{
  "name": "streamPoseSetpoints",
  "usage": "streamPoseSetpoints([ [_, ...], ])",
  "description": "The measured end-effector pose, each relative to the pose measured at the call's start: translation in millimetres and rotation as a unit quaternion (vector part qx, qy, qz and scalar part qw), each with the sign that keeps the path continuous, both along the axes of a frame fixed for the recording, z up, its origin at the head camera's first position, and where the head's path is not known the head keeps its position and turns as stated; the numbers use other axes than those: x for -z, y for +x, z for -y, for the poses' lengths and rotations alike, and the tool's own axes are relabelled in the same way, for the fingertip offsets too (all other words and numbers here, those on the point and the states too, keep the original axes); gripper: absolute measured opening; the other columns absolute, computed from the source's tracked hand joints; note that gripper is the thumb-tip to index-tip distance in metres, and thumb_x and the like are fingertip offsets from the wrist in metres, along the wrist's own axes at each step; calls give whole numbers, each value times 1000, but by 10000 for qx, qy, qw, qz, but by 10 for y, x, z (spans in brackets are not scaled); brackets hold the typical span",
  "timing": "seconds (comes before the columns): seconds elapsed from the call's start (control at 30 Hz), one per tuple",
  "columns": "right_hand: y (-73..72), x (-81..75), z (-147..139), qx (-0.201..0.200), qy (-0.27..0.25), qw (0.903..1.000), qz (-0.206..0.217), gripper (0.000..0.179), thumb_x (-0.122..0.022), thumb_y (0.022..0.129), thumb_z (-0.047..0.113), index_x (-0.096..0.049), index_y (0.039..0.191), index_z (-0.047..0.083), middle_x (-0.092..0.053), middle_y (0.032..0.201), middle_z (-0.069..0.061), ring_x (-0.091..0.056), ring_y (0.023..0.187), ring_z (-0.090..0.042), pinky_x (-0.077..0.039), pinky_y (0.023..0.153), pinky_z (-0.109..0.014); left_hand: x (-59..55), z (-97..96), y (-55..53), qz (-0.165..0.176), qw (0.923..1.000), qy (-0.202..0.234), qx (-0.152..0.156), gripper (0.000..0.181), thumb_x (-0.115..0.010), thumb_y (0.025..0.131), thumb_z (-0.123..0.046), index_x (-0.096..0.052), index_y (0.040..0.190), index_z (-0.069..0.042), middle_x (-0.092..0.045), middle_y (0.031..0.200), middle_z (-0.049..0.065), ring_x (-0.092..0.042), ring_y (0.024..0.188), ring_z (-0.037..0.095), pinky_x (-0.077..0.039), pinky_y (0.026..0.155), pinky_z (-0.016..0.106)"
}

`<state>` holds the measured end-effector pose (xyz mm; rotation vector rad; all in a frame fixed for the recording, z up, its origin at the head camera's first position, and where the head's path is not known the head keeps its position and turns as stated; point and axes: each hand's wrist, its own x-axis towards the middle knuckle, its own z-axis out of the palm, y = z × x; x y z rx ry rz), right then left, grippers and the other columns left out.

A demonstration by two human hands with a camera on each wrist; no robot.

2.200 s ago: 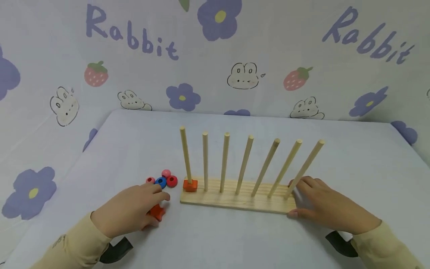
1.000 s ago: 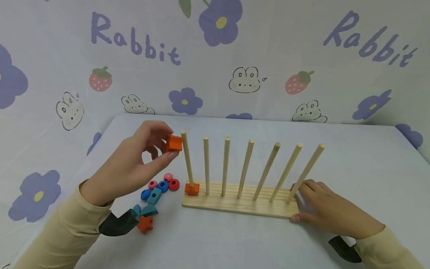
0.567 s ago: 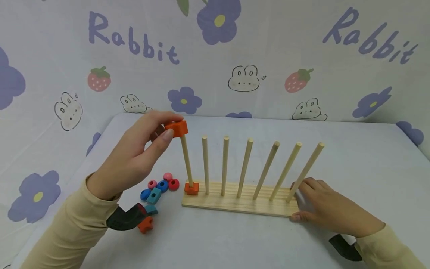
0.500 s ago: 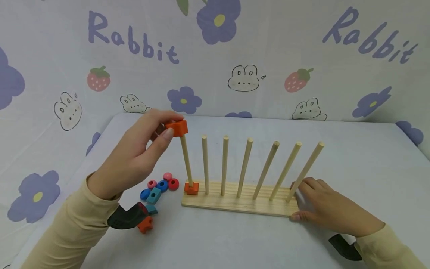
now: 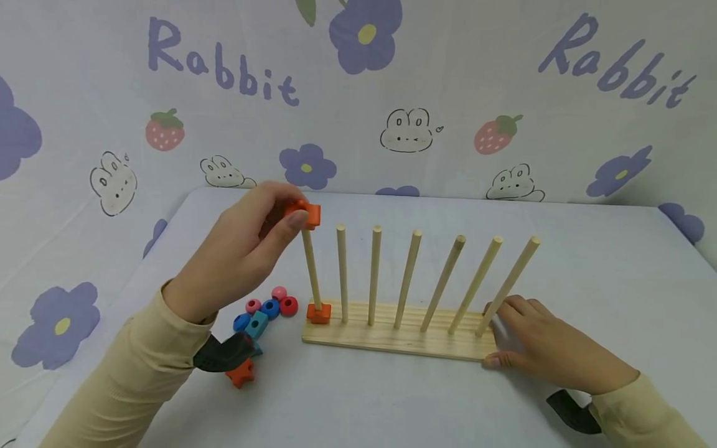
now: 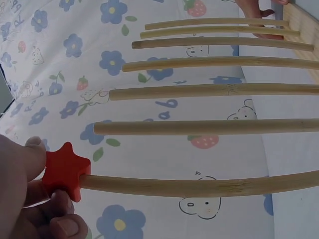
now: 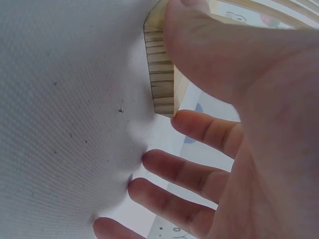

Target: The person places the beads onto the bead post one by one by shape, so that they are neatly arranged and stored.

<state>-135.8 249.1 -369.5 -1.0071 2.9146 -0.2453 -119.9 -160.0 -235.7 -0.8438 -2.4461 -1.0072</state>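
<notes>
My left hand [image 5: 229, 252] pinches an orange-red star-shaped bead [image 5: 313, 215] between thumb and fingers, at the top of the leftmost peg [image 5: 310, 267]. In the left wrist view the star bead [image 6: 65, 170] meets the tip of that wooden peg [image 6: 199, 186]. Another orange bead [image 5: 318, 313] sits at the foot of the same peg. The peg board [image 5: 386, 333] is pale wood with a row of several upright pegs. My right hand [image 5: 546, 342] grips its right end; the right wrist view has thumb and index finger at opposite corners of the board's end [image 7: 162, 74].
Left of the board lie loose beads: an orange star [image 5: 241, 374], a teal block [image 5: 257, 324], blue beads [image 5: 271, 308], a red bead [image 5: 288, 305] and pink beads [image 5: 279, 292]. The white table [image 5: 392, 404] meets a patterned cloth [image 5: 241, 137] behind.
My left hand picked up an orange star bead from the table and raised it to the leftmost peg's top. Over the last half second it shifted slightly right. My right hand stays put.
</notes>
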Motion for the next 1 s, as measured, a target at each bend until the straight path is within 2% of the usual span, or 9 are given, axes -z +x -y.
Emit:
streamPoseSetpoints([
  [0.27, 1, 8, 10, -16, -30, 10000, 2, 74, -62, 78, 63, -52, 123, 5, -52, 120, -8, -50, 107, -27, -47, 86, -46, 54, -11, -43, 38, 9990, 376, -259, 18, -58, 95, -13, -56, 112, -5, -69, 94, -1, -66, 86, 5, -47, 65, 21],
  [0.47, -5, 5, 5, -25, -4, 10000, 4, 75, -63, 79, 62, -51, 123, 2, -52, 121, -11, -49, 109, -30, -46, 88, -48, 105, -36, -63, -28, 9974, 631, -351, 20, -59, 94, -13, -59, 112, -4, -70, 93, 0, -66, 87, 5, -51, 77, 21],
  [0.57, -6, 4, 4, -38, 22, 10000, -3, 74, -63, 80, 61, -51, 123, 2, -51, 121, -11, -49, 110, -30, -46, 89, -48, 131, -47, -72, 5, 9966, 704, -429, 19, -58, 95, -15, -60, 111, -3, -69, 92, 0, -65, 87, 4, -51, 80, 21],
  [0.73, -5, 4, 8, -78, 38, 9999, -58, 73, -62, 81, 62, -52, 124, 4, -51, 122, -10, -50, 110, -28, -46, 89, -47, 168, -39, -60, 307, 9951, 748, -576, 20, -58, 96, -18, -61, 111, -5, -68, 92, -1, -65, 86, 4, -51, 81, 20],
  [0.87, 2, -9, 9, -56, 49, 10000, -51, 73, -61, 81, 62, -52, 124, 5, -51, 123, -11, -50, 109, -28, -47, 87, -47, 223, -16, -41, 613, 9944, 578, -643, 24, -56, 97, -24, -60, 114, -7, -69, 94, -3, -65, 87, 4, -51, 83, 23],
  [1.0, 26, -20, 15, 31, 43, 10000, 45, 68, -64, 81, 59, -53, 127, 10, -52, 123, -9, -50, 109, -28, -48, 86, -47, 329, 7, -31, 907, 9933, 405, -594, 26, -58, 96, -27, -60, 116, -11, -70, 95, -6, -64, 85, 3, -52, 76, 26],
])
